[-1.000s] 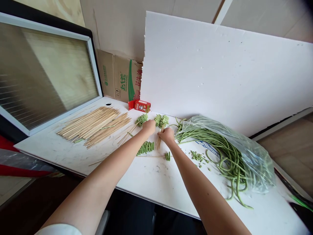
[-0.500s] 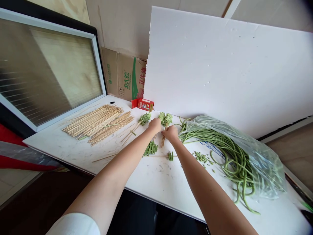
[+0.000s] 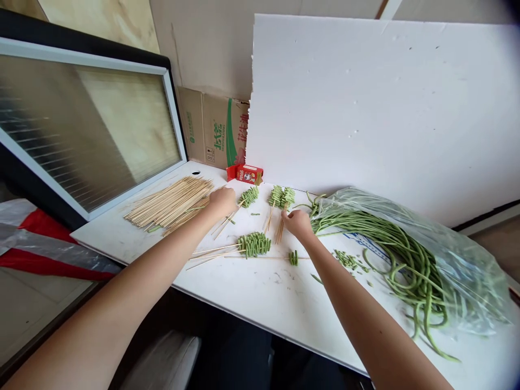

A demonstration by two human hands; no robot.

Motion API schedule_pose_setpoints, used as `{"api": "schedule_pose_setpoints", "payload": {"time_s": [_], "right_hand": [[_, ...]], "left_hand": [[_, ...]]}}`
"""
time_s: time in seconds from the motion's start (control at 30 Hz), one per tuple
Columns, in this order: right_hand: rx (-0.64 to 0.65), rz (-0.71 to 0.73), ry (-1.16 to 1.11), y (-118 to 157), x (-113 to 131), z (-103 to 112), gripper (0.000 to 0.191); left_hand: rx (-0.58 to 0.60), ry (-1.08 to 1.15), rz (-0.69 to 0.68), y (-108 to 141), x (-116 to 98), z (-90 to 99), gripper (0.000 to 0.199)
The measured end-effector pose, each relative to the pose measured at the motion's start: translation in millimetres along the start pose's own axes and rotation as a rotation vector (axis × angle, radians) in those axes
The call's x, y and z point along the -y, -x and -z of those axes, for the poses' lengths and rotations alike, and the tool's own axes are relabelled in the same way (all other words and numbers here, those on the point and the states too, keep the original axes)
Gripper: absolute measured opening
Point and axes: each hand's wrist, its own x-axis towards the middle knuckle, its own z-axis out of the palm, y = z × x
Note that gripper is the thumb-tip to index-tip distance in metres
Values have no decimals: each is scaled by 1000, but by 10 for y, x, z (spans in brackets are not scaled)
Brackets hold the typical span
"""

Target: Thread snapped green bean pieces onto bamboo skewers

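Note:
My right hand [image 3: 298, 223] is closed on the thin wooden sticks of bean skewers [image 3: 288, 196], threaded with short green bean pieces. Another bunch of bean skewers [image 3: 275, 196] lies close on its left. My left hand [image 3: 222, 201] is curled beside the sticks of a third bunch of bean skewers [image 3: 249, 196]; its fingertips are hidden, so what it holds does not show. Nearer me lies a larger group of bean skewers [image 3: 254, 245], sticks pointing left. To its right a few bean pieces [image 3: 293, 258] sit on a single stick.
Many bare bamboo skewers [image 3: 170, 200] lie in a pile at left. On the right, long green beans [image 3: 377, 233] spill from a clear plastic bag [image 3: 467, 287], with cut bean pieces [image 3: 345, 259] nearby. A red box [image 3: 249, 174] stands at the back before a white foam board [image 3: 365, 108].
My left hand has moved left, away from the right hand, to the third bunch of skewers. My right hand keeps its hold on the bean skewers. The view has shifted slightly.

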Motion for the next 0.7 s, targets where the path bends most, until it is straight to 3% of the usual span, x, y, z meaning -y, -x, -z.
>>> {"api": "schedule_pose_setpoints", "payload": {"time_s": [0.1, 0.2, 0.43, 0.7], "right_hand": [[-71, 33, -32, 156, -28, 166, 45], [-123, 73, -75, 391, -105, 374, 44], [-230, 138, -290, 1117, -504, 839, 45], [-309, 77, -394, 1877, -965, 1041, 50]], "left_hand": [[32, -66, 37, 66, 88, -98, 59], [52, -88, 48, 70, 28, -233, 55], [85, -92, 70, -84, -58, -433, 40], [94, -59, 100, -199, -76, -502, 41]]}}
